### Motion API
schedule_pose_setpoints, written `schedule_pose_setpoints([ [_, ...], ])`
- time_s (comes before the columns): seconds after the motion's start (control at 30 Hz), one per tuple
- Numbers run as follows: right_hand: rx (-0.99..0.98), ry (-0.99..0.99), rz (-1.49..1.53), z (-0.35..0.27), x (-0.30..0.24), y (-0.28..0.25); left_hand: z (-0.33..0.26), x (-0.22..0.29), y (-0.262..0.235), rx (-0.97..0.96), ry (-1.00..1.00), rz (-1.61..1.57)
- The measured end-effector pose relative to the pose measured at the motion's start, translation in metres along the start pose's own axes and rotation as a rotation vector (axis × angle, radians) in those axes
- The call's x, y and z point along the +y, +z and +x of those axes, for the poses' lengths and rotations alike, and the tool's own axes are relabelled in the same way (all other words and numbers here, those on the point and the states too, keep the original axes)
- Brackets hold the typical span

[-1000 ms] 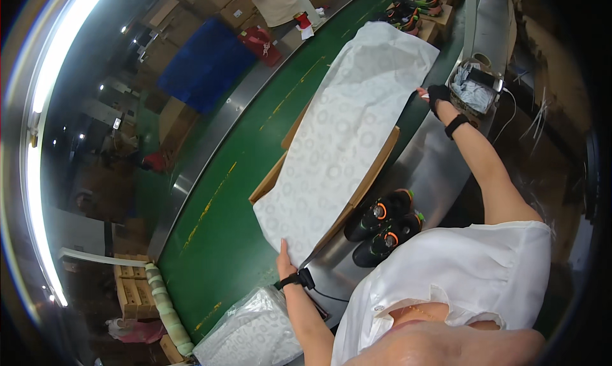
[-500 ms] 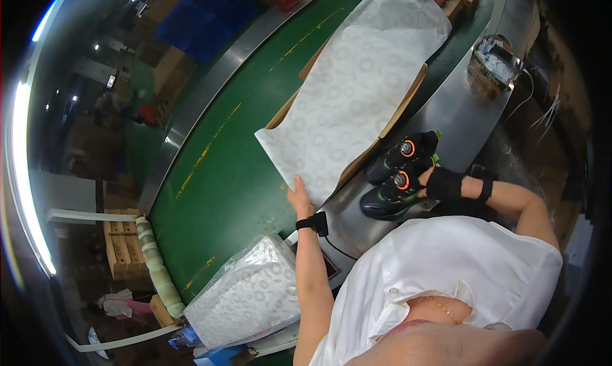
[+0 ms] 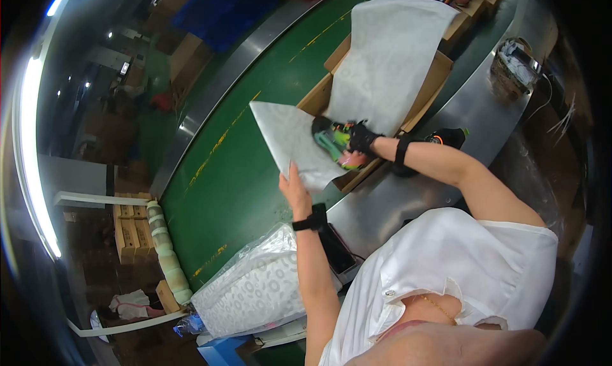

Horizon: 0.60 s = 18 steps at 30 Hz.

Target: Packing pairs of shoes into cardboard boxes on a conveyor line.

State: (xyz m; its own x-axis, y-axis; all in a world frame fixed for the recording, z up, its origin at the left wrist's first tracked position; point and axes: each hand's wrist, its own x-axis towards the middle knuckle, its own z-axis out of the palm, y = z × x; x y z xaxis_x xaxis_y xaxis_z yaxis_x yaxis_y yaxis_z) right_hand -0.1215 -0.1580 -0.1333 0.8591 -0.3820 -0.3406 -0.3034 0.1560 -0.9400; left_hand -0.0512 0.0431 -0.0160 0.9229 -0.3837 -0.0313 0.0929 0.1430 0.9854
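Note:
My right hand, in a black hand wrap, is closed on a black and green shoe, its patterned sole showing. The shoe lies tilted over a sheet of white tissue paper at the near end of an open cardboard box. At the paper's near-left corner my left hand pinches the edge, thumb on top. Beyond my right forearm, a second black shoe with an orange ring rests on the metal ledge, partly hidden by the arm.
The box stands on a green conveyor belt beside a metal ledge. A plastic-wrapped stack of tissue paper lies near my left arm, beside a dark flat device. More boxes with shoes stand at the far end; a small basket sits right.
My right hand has lifted one shoe off the ledge and carried it left onto the paper. The tissue has sunk into the box, its near corner folded outward in my left hand.

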Motion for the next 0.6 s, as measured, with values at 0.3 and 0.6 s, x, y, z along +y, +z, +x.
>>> schedule_pose_setpoints([
  [0.3, -0.123, 0.305, 0.093, -0.047, -0.072, 0.017, 0.048, -0.042, 0.039, -0.401, -0.066, 0.818],
  [0.6, 0.670, -0.105, 0.459, -0.119, -0.063, -0.135, 0.042, -0.095, 0.056, -1.043, 0.177, 1.782],
])
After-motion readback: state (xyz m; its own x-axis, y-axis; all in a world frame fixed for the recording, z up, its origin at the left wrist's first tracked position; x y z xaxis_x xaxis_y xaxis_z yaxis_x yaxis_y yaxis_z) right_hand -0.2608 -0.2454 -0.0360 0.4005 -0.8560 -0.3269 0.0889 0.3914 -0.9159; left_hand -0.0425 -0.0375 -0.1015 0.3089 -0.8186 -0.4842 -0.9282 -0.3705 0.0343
